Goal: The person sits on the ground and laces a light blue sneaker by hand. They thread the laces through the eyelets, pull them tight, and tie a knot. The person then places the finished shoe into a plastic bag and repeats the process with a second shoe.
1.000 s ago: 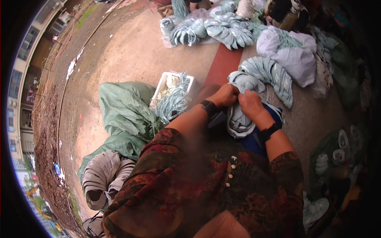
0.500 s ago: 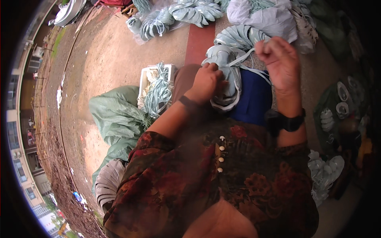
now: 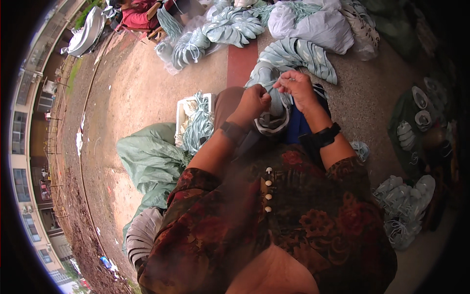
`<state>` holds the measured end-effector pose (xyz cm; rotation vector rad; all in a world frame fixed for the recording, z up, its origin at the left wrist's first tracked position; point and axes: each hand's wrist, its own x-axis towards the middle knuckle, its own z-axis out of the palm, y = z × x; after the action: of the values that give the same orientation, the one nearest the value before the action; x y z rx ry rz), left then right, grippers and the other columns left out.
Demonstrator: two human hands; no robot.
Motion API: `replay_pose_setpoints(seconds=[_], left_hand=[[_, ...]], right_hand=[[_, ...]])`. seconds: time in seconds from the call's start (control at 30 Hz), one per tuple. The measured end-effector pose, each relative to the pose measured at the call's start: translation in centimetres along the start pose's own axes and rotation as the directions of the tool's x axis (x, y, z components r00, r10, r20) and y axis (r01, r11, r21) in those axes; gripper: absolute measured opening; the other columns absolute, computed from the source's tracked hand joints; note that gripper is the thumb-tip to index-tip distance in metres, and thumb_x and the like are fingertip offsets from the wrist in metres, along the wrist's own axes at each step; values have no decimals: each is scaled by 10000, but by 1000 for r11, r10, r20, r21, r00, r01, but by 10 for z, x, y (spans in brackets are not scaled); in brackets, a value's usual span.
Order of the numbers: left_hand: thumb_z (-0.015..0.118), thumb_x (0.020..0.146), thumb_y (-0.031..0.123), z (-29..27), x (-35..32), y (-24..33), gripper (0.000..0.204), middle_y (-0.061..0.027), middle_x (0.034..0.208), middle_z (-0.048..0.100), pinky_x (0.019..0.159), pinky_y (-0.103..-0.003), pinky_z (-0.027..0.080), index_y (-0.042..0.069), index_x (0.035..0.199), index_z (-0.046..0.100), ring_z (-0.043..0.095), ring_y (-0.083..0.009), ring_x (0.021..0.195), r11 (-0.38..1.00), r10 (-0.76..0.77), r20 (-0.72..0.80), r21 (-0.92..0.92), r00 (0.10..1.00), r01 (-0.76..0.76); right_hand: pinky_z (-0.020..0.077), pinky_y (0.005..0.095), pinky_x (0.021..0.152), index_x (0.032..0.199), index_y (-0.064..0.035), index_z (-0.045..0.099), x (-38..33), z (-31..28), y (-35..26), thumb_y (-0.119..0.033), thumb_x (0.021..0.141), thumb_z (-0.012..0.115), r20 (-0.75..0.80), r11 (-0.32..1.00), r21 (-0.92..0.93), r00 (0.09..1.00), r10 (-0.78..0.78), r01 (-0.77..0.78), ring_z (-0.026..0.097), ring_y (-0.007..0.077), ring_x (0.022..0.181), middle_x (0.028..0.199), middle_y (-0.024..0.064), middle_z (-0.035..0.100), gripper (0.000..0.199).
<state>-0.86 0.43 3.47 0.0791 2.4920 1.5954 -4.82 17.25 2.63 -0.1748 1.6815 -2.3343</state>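
A pale blue shoe upper (image 3: 268, 119) with a white edge lies across my lap, over blue cloth (image 3: 295, 125). My left hand (image 3: 254, 102) is closed at its left side, fingers curled in; what they grip is hidden. Just to the right, my right hand (image 3: 297, 89) hovers above the upper with thumb and fingertips pinched together. Whatever is in that pinch is too small to make out. The two hands are close but apart. Beyond them, a fanned row of pale blue shoe uppers (image 3: 298, 54) stretches across the ground.
On my left stand a white box (image 3: 209, 100) of pale blue laces (image 3: 198, 120) and a green sack (image 3: 149, 154). Bundled uppers (image 3: 232, 24) and white plastic bags (image 3: 318, 27) lie ahead. More uppers (image 3: 404, 206) are at the right. A person in red (image 3: 139, 17) is at the far left.
My right hand has come down and left, from holding a lace stretched out at the right to beside my left hand. My left hand stays at the upper. The view has shifted slightly.
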Motion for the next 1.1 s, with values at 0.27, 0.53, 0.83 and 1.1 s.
replay_pose_setpoints(seconds=[0.27,0.53,0.83,1.1], left_hand=[[535,777,131,-21,-17,5,183,-79,660,600,563,-244,447,-40,797,598,571,-116,595,996,85,44,20,995,-85],[555,823,146,-22,-22,16,158,-31,738,591,595,-221,417,-4,809,603,527,-90,638,935,-42,123,-344,992,82],[652,775,31,-17,-26,16,169,-18,835,607,703,-236,460,9,935,603,574,-108,778,873,353,-81,-329,932,-359],[655,694,-40,-9,-23,22,259,-71,757,555,628,-295,463,119,899,655,576,-246,690,746,608,-57,384,792,-544]], right_hand=[[447,250,541,778,2,551,-6,25,12,-36,798,522,213,856,-500,977,-22,129,552,106,559,629,48,565,52],[437,252,556,779,5,566,-15,24,5,-6,801,522,277,834,-471,946,-168,286,545,99,595,637,42,577,50],[489,237,600,804,24,576,-9,26,7,-10,838,546,43,995,98,999,12,-16,594,119,662,730,50,599,56],[510,247,647,837,30,573,-12,21,2,-5,831,555,22,975,204,997,79,-82,608,134,690,782,74,606,40]])
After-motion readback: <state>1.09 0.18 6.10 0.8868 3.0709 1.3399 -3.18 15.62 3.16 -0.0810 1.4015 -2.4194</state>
